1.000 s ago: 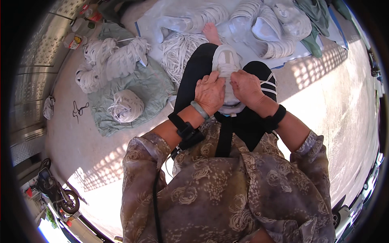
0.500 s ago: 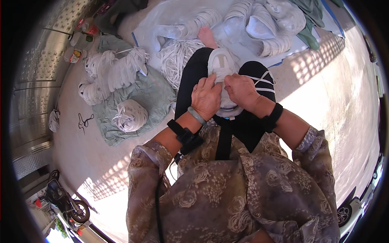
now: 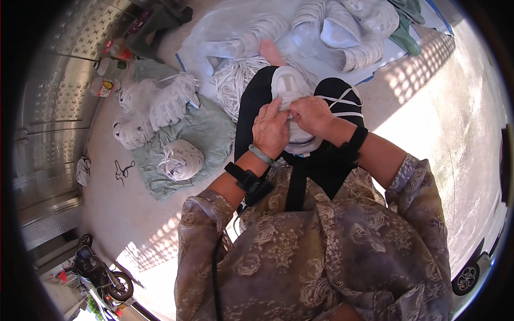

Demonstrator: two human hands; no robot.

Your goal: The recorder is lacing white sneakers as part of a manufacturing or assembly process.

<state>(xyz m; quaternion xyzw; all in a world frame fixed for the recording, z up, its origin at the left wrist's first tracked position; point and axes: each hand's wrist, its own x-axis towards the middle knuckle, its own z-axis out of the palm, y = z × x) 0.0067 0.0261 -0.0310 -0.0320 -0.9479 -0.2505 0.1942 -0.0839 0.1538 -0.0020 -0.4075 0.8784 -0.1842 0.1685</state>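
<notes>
A white shoe (image 3: 289, 81) lies in my lap between my knees, its mesh toe pointing away from me. My left hand (image 3: 270, 129) grips its left side, with the fingertips up by the lacing. My right hand (image 3: 313, 116) is closed in a pinch over the middle of the lacing, close to the left fingertips. A loose white shoelace (image 3: 347, 101) trails from the right hand's side across my right knee. What lies inside the pinch is mostly hidden, but it appears to be the lace.
A heap of white laces (image 3: 235, 88) lies beyond my left knee. Stacked white shoe uppers (image 3: 356, 56) rest on a pale sheet behind it. On a green cloth (image 3: 211, 125) to the left sit more bundled shoes (image 3: 160, 109) and a single round white bundle (image 3: 183, 159). A motorcycle (image 3: 104, 273) stands further left.
The view has turned slightly, so the surroundings have shifted. Both hands remain on the shoe, and the right hand has moved slightly left toward the left fingertips.
</notes>
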